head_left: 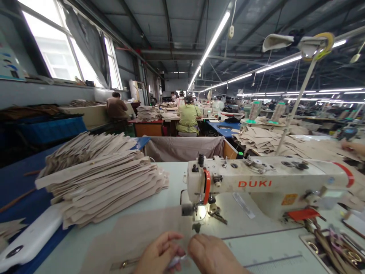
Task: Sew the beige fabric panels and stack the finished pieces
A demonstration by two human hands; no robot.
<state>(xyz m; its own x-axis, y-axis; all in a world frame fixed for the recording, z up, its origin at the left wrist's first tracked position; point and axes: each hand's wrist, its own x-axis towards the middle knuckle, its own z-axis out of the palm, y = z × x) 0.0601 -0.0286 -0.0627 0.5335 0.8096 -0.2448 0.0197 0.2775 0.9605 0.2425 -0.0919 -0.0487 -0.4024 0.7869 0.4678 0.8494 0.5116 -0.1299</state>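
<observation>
My left hand [162, 253] is closed in a pinch at the bottom of the view, with a small whitish, shiny thing [177, 260] at its fingertips, too blurred to name. My right hand [212, 254] is right beside it, fingers curled down and together; whatever they hold is hidden. Under and left of my left hand lies a flat beige fabric piece [122, 236]. A strip with a small gold-coloured metal part [124, 263] runs across it towards that hand. Just beyond both hands is the lit needle area of a white sewing machine [225, 182].
Stacked beige fabric pieces [114, 186] fill the table's left side, near a white rounded object [34, 236]. A tray [310, 247] with scissors and metal rings sits at the right. A co-worker's hand [352, 146] reaches over fabric at the right; other people sit farther off.
</observation>
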